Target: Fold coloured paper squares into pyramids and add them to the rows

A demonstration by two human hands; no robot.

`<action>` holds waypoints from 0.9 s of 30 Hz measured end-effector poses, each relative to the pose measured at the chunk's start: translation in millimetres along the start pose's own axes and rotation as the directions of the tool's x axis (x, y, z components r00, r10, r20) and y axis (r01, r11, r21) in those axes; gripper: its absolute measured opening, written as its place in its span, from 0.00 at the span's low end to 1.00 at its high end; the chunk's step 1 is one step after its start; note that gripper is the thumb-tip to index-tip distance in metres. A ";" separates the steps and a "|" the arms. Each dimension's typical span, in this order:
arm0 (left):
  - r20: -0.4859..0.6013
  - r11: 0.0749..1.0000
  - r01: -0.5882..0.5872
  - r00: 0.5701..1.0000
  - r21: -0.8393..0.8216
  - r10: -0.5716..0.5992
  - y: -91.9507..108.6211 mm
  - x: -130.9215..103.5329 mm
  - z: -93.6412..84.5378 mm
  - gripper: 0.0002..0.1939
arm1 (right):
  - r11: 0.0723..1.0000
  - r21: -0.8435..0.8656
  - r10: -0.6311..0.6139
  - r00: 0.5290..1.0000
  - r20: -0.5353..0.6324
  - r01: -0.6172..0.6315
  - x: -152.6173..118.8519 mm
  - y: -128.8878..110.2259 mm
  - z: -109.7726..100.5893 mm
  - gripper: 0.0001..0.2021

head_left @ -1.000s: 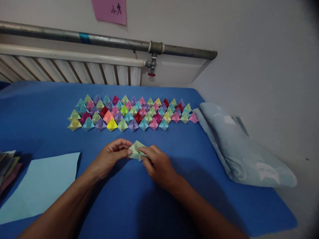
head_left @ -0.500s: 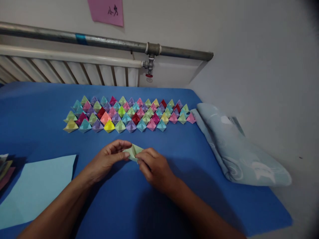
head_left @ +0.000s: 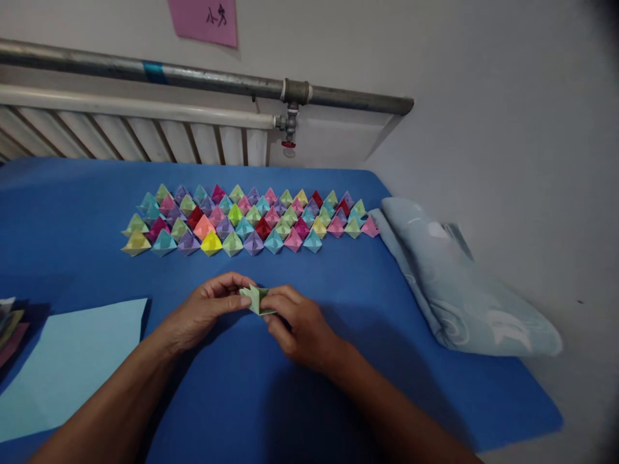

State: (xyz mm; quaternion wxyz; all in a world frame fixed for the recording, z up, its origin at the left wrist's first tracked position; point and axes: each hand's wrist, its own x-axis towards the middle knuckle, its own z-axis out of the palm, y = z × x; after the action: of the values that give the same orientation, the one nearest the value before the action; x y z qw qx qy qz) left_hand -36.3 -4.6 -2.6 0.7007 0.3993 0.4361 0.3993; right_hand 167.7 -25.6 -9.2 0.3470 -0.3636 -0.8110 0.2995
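A pale green folded paper [head_left: 256,300] is held between both hands above the blue table [head_left: 217,399]. My left hand [head_left: 213,306] pinches its left side with thumb and fingers. From the right, my right hand [head_left: 297,325] grips the other side, its fingertips partly hiding the paper. Folded layers stand up near the left thumb. Beyond the hands, small folded paper boats [head_left: 232,243] in many colours stand in close rows.
A light blue paper sheet [head_left: 82,354] lies at the left, beside a stack of coloured papers [head_left: 9,328] cut by the frame edge. A folded pale blue blanket [head_left: 459,290] rests on the right. Behind the table are a radiator [head_left: 135,135] and a metal pipe [head_left: 217,78].
The green paper was spread wider and flatter; now its left part stands folded up and it looks narrower. Both hands stay in nearly the same place.
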 end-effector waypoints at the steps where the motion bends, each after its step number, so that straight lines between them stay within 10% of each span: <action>1: 0.007 1.000 -0.005 1.000 0.005 0.005 0.1 0.2 -0.2 0.13 | 1.000 0.015 0.005 1.000 -0.011 -0.005 -0.2 0.0 0.5 0.12; 17: -0.033 0.998 0.034 0.999 -0.059 -0.036 0.8 1.3 -1.7 0.13 | 0.976 0.108 0.199 0.975 -0.100 -0.188 -0.2 0.6 2.3 0.07; 27: 0.002 0.994 0.040 0.999 -0.107 -0.040 0.4 0.7 0.5 0.19 | 0.803 0.377 0.508 0.861 -0.027 -0.462 5.5 -5.9 -0.2 0.11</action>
State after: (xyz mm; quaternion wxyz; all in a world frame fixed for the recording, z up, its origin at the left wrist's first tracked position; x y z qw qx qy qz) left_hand -35.8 -3.9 -2.3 0.7288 0.3526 0.4221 0.4080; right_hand 162.9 -24.4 -2.8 0.3698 -0.5079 -0.5986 0.4969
